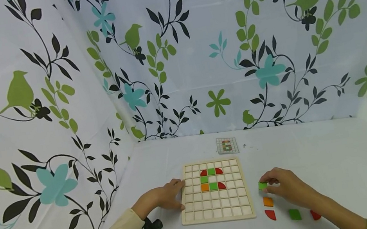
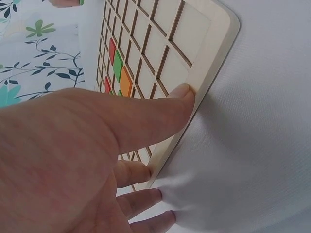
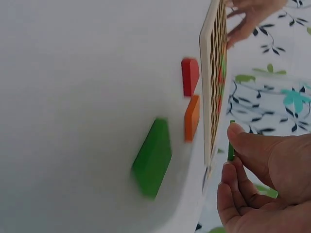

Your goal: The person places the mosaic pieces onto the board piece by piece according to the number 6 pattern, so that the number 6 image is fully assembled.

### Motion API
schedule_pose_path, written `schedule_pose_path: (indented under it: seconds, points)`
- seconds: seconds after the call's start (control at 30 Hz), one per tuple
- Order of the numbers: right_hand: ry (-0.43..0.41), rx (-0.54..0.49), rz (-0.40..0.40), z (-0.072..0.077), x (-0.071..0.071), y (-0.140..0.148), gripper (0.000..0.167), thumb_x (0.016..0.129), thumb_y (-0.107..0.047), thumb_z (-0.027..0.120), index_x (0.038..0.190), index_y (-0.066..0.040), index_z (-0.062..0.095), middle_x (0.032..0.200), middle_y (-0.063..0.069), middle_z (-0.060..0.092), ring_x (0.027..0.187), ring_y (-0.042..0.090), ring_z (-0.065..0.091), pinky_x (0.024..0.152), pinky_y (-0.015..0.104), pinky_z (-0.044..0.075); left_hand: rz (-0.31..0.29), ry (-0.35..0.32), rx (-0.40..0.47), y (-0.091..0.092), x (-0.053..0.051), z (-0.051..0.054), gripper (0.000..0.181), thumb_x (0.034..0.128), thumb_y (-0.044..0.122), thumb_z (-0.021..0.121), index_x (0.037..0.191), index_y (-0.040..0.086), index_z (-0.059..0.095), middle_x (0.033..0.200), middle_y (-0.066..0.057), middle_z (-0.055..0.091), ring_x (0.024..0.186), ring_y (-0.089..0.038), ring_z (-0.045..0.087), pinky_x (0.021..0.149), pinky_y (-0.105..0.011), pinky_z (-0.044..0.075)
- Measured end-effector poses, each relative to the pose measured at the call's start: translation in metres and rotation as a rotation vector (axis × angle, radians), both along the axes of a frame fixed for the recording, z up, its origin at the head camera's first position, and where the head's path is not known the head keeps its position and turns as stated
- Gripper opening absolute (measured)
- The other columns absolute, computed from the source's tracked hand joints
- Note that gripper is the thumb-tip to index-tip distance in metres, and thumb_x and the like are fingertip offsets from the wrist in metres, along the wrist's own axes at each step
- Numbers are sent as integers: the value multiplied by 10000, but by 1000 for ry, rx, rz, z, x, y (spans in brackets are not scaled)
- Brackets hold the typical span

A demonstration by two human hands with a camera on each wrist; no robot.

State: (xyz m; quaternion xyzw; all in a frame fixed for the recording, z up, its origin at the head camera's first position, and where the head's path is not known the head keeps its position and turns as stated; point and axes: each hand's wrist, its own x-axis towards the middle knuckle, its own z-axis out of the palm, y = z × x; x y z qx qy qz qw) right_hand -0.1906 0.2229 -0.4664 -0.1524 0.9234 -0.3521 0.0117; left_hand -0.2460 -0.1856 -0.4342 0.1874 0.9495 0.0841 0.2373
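Observation:
A wooden grid board (image 1: 222,213) lies on the table, bearing several red, green and one orange tile (image 1: 204,187) in its upper-middle cells. My left hand (image 1: 168,195) rests at the board's left edge, its thumb (image 2: 181,94) on the frame and the other fingers touching the rim, nearly straight. Right of the board, my right hand (image 1: 288,188) pinches a green square tile (image 1: 262,185) between thumb and fingers. In the right wrist view that tile (image 3: 232,145) shows edge-on. Below it lie a loose orange tile (image 1: 268,202) and a red quarter-circle tile (image 1: 270,215).
Under the right forearm lie another green tile (image 1: 295,214) and a red tile (image 1: 315,215), partly covered by the arm. Behind the board is a small card (image 1: 227,145) printed with a coloured grid pattern. Leaf-and-bird patterned cloth (image 1: 177,72) hangs around the white table.

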Motion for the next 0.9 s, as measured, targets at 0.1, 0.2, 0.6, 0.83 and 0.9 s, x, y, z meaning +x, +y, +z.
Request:
schedule_pose_path:
  seconds: [0.1,0.2,0.6,0.83,0.9]
  points:
    - [-17,-2,25,-1,-4,-18,232,890,-155,855,1108,-155,774,1047,-63,689,991,141,641,899,373,594,5,-2,1,0,0,-2,883,933,316,830,1638,86,352,1670,-154,344,1530,-328,393,1209,-521,387]
    - [-24,8,51,-2,-9,-35,217,891,-162,852,1094,-160,775,1034,-66,675,983,129,628,895,366,589,10,1,-7,-1,0,-3,881,933,330,828,1640,102,354,1672,-141,344,1530,-319,395,1208,-518,390]
    - [-19,29,148,-9,-22,-86,171,925,-109,814,1087,-133,763,1032,-32,635,1013,141,601,951,422,567,4,10,-11,-1,-1,-4,881,930,326,831,1636,92,359,1664,-145,353,1522,-320,407,1202,-512,401]
    - [3,69,211,-7,-27,-95,181,904,-84,831,1070,-96,760,1032,-2,658,981,154,587,914,420,567,2,4,-20,1,-1,-2,886,935,338,825,1642,90,351,1672,-146,344,1532,-319,394,1209,-511,392]
    - [9,81,222,-7,-29,-97,181,899,-78,836,1066,-85,766,1015,0,666,943,145,580,880,387,571,4,3,-18,1,-1,-1,886,933,335,827,1641,90,353,1671,-146,347,1531,-318,396,1209,-512,391]
